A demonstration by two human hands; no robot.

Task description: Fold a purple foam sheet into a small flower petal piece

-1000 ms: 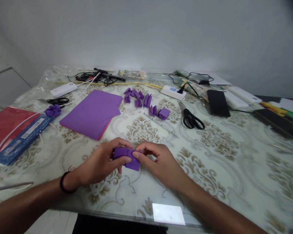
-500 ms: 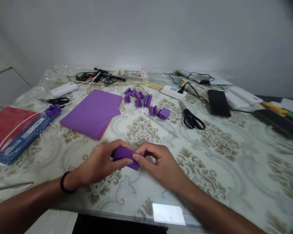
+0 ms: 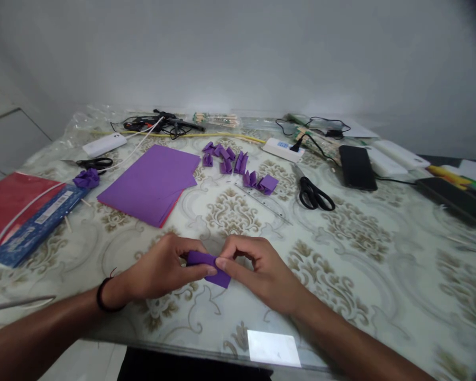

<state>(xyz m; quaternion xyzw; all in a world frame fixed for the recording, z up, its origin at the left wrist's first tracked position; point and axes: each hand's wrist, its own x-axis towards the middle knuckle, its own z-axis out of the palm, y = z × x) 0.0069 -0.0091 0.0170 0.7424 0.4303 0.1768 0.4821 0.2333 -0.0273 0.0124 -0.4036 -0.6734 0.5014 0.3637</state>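
A small piece of purple paper (image 3: 221,278) is held between both hands just above the table's front half. My left hand (image 3: 166,269) pinches its left part, thumb in front and fingers behind. My right hand (image 3: 257,267) grips the upper right edge between thumb and forefinger. The paper looks folded, though fingers cover part of it. Beyond the hands lie several folded purple paper pieces (image 3: 227,159) in a loose cluster. A stack of purple sheets (image 3: 146,182), with red showing beneath, rests to their left.
Black-handled scissors (image 3: 314,194) and a clear ruler (image 3: 264,203) lie right of centre. Farther back are a white power strip (image 3: 282,150) and a black phone (image 3: 357,168). Crumpled purple paper (image 3: 86,179) and a red-and-blue packet (image 3: 31,217) sit at left. Cables run along the back.
The purple paper has moved slightly down toward me and tilted, with more of its lower face showing. Both hands keep their pinch on it.
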